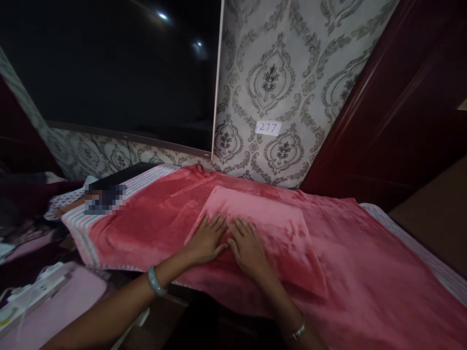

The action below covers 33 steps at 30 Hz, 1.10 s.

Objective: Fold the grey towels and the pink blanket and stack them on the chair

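Observation:
A folded pink plush cloth (262, 206) lies flat, roughly rectangular, on a larger red-pink plush blanket (368, 257) spread over a table. My left hand (208, 239) rests palm down on the left part of the folded cloth, fingers stretched out. Beside it, my right hand (248, 245) lies palm down near the cloth's middle, its fingers also extended. The two hands are close together, thumbs nearly meeting. Neither grips anything. Darker and lighter patches mark the pile around the right side of the cloth.
A large dark television (120, 73) hangs on the patterned wall above the table's left half. A paper label reading 277 (268, 128) is on the wallpaper. At lower left are a white power strip (34, 296) and a pink surface (69, 306). A dark red door frame (357, 112) stands right.

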Tool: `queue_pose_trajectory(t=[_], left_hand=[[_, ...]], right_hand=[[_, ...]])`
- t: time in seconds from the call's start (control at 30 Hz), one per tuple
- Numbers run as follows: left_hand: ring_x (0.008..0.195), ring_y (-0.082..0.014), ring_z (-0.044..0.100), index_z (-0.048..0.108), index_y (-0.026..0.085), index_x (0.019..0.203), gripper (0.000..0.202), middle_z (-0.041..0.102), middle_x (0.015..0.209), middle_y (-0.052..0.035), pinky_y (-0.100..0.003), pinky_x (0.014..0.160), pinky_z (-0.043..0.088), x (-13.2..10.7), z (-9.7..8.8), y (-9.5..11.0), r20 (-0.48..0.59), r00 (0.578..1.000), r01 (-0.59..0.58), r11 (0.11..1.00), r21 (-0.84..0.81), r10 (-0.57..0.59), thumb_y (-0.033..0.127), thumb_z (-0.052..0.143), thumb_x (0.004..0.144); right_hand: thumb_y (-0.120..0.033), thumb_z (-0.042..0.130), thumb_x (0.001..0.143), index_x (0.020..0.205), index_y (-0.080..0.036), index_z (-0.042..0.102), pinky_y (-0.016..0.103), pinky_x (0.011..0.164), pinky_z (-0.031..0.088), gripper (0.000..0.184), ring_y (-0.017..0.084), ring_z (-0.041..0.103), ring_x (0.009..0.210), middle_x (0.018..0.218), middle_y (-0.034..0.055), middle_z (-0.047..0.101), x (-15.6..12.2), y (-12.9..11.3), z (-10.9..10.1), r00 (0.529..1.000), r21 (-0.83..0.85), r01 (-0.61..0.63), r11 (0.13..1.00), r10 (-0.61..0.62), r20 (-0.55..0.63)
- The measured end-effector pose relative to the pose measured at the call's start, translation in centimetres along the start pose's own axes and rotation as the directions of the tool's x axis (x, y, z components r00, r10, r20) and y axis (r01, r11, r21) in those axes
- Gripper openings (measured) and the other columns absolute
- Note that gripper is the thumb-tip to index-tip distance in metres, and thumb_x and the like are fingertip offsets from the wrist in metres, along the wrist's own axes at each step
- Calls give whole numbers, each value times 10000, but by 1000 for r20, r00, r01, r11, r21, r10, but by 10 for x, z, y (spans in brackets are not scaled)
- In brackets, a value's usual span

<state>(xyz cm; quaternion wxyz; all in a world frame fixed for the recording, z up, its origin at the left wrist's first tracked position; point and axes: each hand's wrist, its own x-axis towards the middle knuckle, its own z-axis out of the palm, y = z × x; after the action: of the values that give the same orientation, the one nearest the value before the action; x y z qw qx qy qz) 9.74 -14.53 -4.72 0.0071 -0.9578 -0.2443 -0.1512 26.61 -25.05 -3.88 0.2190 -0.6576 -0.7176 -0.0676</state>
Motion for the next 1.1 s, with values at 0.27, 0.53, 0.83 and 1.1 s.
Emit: queue_pose_trajectory(t=[0.27,0.53,0.83,1.1], left_hand=[[1317,-309,590,641,145,1358,463,635,1431,-173,-516,1126,447,-23,-10,-43,-165,935,271,933,-235,-314,300,453,964],[642,-170,560,622,194,718,215,628,666,-2,-294,648,451,3,-15,-63,-82,779,441,637,-632,-621,400,633,779],[586,-119,432,523,202,584,320,473,574,43,-256,590,357,18,-5,-63,-99,750,338,508,-792,-654,418,725,707],[568,-107,410,520,198,619,464,465,576,50,-231,532,319,5,13,-80,13,774,261,301,-917,-632,604,742,643]], right_hand=[[-324,456,1052,1578,-268,442,554,1266,192,529,284,240,1557,1666,50,323,0,-4,21,996,-17,25,1000,-24,89],[-300,466,1044,1580,-260,438,536,1267,186,538,271,245,1556,1663,60,335,-1,-4,22,996,-33,25,999,-22,86],[-273,488,1017,1561,-251,470,559,1250,224,545,292,275,1544,1654,72,352,-1,-5,22,997,-45,26,999,-22,79],[-289,409,1053,1499,-240,551,536,1230,285,471,274,412,1471,1561,96,501,26,-16,3,996,86,42,995,-48,71]])
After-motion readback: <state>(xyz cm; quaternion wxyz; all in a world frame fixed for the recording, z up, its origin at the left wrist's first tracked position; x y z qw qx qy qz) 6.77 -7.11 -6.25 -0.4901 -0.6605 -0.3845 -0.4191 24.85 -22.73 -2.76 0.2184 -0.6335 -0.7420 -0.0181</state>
